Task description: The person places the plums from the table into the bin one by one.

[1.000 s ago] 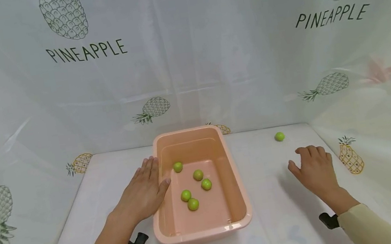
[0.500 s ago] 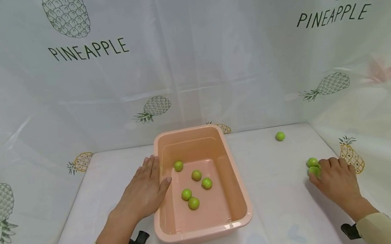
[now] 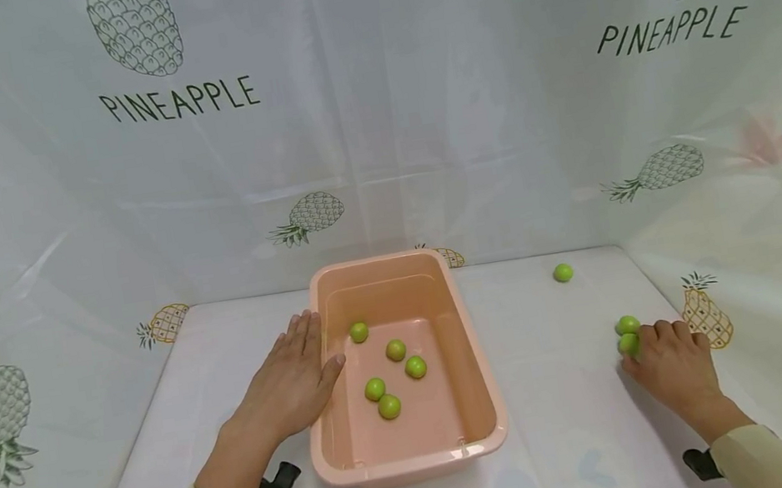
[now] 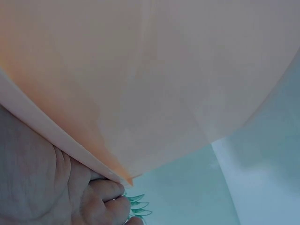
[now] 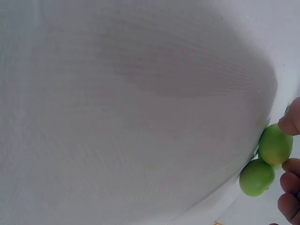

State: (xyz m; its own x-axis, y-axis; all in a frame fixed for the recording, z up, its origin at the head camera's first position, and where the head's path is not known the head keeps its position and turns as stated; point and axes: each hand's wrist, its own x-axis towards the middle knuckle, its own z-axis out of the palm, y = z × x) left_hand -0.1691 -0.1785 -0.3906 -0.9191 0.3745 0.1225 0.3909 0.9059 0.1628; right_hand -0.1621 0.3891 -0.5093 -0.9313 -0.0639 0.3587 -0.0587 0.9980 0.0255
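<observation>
In the head view my left hand [image 3: 290, 381] rests with straight fingers along the left rim of a pink plastic basin [image 3: 424, 465], its thumb reaching over the edge. Inside the basin lie several small round green fruits, one of them a green fruit [image 3: 389, 406] near the front. My right hand [image 3: 674, 362], at the table's right side, pinches a smooth green fruit [image 5: 275, 144] between thumb [image 5: 290, 119] and fingers. A second green fruit [image 5: 257, 177] touches the held one and sits just behind it in the head view.
Another green fruit [image 3: 563, 273] lies near the back right of the white-covered table [image 3: 542, 390]. A pale plastic sheet with pineapple prints [image 3: 371, 112] hangs behind the table and along both sides.
My right hand has moved right and down to the two fruits it had been hiding, and its fingers have closed on one. The left hand stays on the basin rim.
</observation>
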